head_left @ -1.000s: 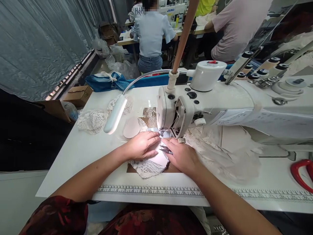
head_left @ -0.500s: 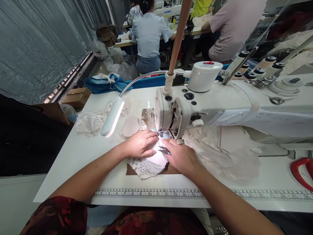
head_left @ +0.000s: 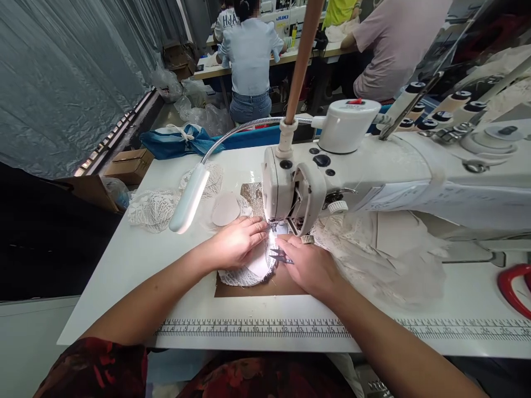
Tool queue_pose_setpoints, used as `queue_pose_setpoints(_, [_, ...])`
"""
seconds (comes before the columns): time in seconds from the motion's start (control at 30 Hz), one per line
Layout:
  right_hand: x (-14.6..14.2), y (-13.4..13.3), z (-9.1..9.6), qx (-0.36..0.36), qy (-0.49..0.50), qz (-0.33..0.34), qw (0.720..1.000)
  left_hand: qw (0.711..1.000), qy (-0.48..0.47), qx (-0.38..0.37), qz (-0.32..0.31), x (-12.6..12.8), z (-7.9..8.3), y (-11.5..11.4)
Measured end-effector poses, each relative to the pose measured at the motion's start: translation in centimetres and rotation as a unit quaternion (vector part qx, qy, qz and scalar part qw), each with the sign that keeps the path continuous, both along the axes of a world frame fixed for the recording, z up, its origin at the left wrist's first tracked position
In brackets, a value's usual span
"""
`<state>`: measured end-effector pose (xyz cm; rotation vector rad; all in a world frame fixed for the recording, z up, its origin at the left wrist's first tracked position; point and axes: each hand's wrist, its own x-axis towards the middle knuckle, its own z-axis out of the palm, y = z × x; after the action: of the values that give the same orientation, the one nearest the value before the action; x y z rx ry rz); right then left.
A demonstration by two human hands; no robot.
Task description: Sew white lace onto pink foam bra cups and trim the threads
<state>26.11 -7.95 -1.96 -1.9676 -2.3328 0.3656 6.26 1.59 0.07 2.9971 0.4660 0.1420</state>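
Note:
My left hand lies flat with stretched fingers on a white lace piece, its fingertips close to the presser foot of the sewing machine. A smooth pale layer lies over part of the lace. Small thread snips are held in my right hand, their points toward the left. That hand's thumb and forefinger rest at the lace's right edge, just in front of the foot. Behind my left hand, a rounded pale fabric piece emerges on the far side of the machine's foot. The needle point cannot be made out.
Lace pieces lie at the table's left. Under the machine arm sits a heap of sheer fabric. A lamp hangs over the left side. Red-handled scissors are at far right; a ruler strip runs along the front edge. Co-workers sit beyond.
The lace piece has moved away from me under the foot, and its near edge has drawn back and turned. The rounded pale piece has shifted slightly right. Both hands stay nearly in place.

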Motion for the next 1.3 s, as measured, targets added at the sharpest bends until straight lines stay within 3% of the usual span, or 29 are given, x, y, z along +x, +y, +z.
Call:
queue_pose_setpoints(0.2, [-0.1,0.1,0.2,-0.002,-0.014,0.007,1.0,0.997,-0.083,-0.009,0.001,0.7,-1.3,-1.4])
queue_pose_setpoints(0.57, [-0.3,-0.1,0.3,0.041,-0.054,0.022,0.997,0.988,-0.156,-0.008,0.005,0.5,-2.3,-1.4])
queue_pose_setpoints(1.03, [-0.6,0.2,-0.2,0.024,-0.077,-0.016,0.997,0.988,-0.155,-0.007,0.023,0.4,-2.4,-0.9])
queue_pose_setpoints(1.3, [0.0,0.1,0.0,0.071,-0.043,0.066,0.994,0.989,-0.145,0.015,-0.007,0.3,-2.7,-0.7])
